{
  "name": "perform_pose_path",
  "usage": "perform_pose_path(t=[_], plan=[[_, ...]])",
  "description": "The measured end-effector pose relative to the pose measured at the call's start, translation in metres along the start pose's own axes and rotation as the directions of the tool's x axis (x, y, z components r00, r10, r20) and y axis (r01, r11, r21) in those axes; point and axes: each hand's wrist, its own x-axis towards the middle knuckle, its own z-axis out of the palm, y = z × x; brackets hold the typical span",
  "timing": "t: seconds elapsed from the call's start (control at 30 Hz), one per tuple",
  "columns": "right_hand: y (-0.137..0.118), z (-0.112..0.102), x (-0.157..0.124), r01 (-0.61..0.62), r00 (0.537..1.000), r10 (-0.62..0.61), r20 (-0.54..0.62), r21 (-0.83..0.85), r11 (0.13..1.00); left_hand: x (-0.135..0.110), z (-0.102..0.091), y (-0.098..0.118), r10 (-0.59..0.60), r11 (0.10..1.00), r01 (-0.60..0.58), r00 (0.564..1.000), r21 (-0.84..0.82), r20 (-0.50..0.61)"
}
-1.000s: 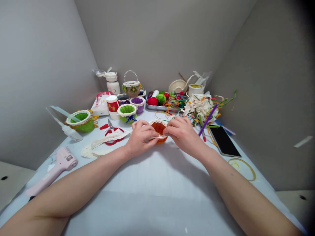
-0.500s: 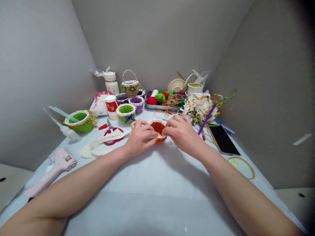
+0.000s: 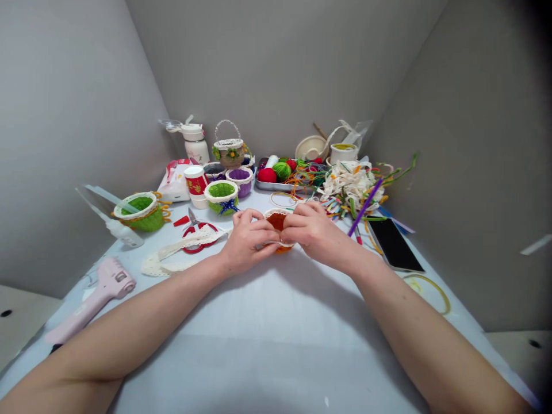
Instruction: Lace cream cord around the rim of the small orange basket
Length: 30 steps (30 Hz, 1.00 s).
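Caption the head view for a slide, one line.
Left hand and right hand hold a lace-rimmed orange basket on a table, scissors, glue gun and phone nearby.

I see the small orange cup [image 3: 277,221] wound in rough yarn, the cream lace [image 3: 181,248] woven and matt — the tray [image 3: 276,186] dull metal, the phone [image 3: 394,244] glossy, the glue gun [image 3: 92,302] smooth pink plastic.

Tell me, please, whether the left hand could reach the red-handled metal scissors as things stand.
Probably yes: the scissors lie near the left hand, nothing between; a cream lace strip drapes them, and that hand grips the orange woven basket.
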Motion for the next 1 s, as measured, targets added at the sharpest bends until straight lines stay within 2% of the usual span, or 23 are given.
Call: perform_pose_path(t=[0.1, 0.27, 0.37, 0.63, 0.73, 0.83, 1.0], plan=[[0.000, 0.002, 0.000, -0.012, 1.000, 0.013, -0.005, 0.053, 0.998, 0.001, -0.001, -0.002, -0.019, 1.000, 0.019, 1.000, -0.003, 0.020], [0.007, -0.002, -0.001, -0.196, 0.981, 0.193, 0.034, 0.191, 0.962, 0.004, -0.004, -0.005, -0.043, 0.999, 0.044, 0.998, -0.022, 0.043], [0.008, -0.003, 0.000, -0.266, 0.963, 0.268, 0.027, 0.260, 0.928, 0.004, -0.004, -0.004, -0.036, 0.999, 0.038, 0.998, -0.029, 0.052], [-0.008, -0.005, 0.003, -0.305, 0.952, 0.298, 0.073, 0.337, 0.891, 0.003, -0.001, -0.003, -0.045, 0.997, 0.046, 0.999, -0.060, 0.017], [-0.012, -0.010, 0.001, -0.245, 0.968, 0.250, 0.004, 0.215, 0.945, 0.003, -0.002, -0.005, -0.064, 0.996, 0.065, 0.998, -0.067, 0.015], [-0.018, -0.010, -0.002, -0.110, 0.993, 0.111, -0.046, 0.026, 0.994, 0.004, -0.001, -0.007, -0.095, 0.990, 0.097, 0.995, -0.102, 0.023], [-0.026, 0.009, -0.002, 0.043, 0.995, -0.059, -0.077, -0.191, 0.981, 0.004, 0.000, -0.012, -0.082, 0.982, 0.081, 0.997, -0.168, -0.003]])
